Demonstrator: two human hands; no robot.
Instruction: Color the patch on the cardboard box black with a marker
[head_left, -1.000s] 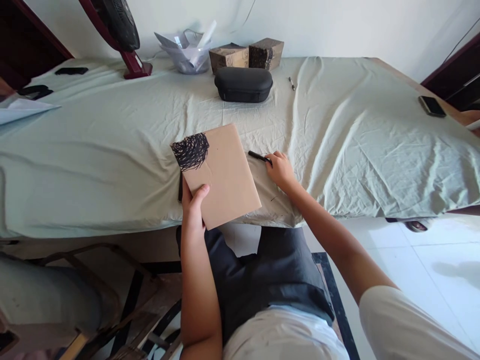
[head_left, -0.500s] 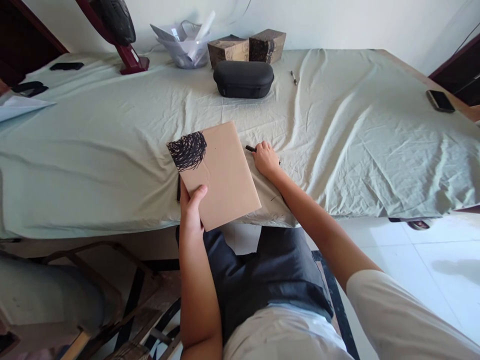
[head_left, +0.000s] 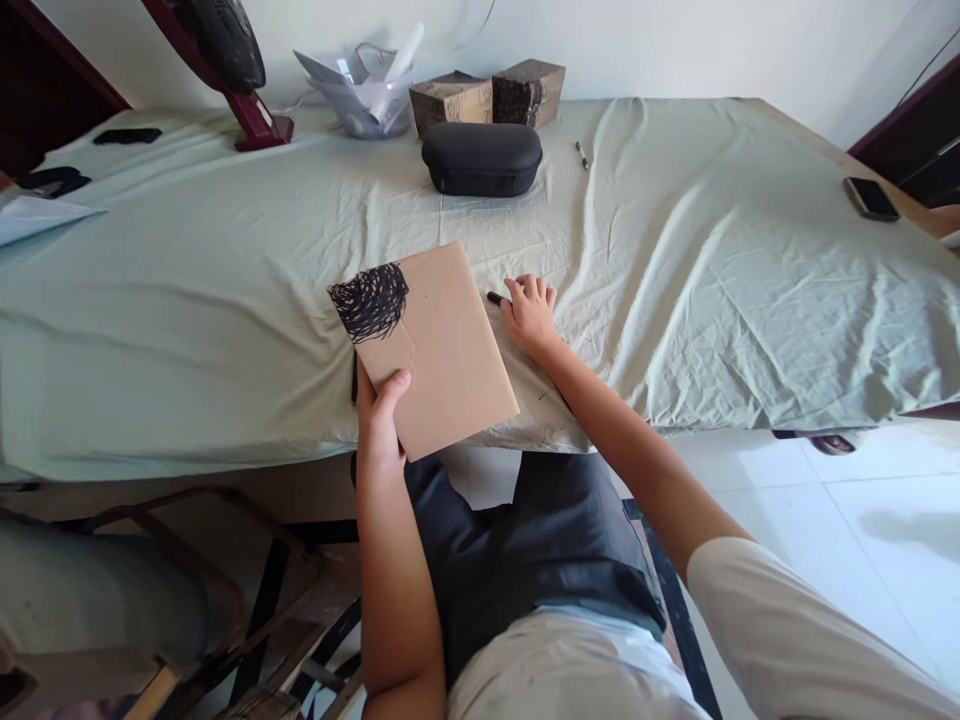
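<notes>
Presently: one cardboard box (head_left: 442, 350), black scribble (head_left: 371, 303) at its far left corner, held at the near edge of the cloth (head_left: 187, 300); your left hand (head_left: 381, 415) clasps it, thumb on the face. One black pen (head_left: 495, 298), right of the box, beneath your right hand (head_left: 531, 320), fingers loosely spread. Step, as judged: steadying the box while handling the pen; lifting the pen would call for closing those fingers. Hidden: your left fingers; most of the pen, so whether you grip it cannot be told.
</notes>
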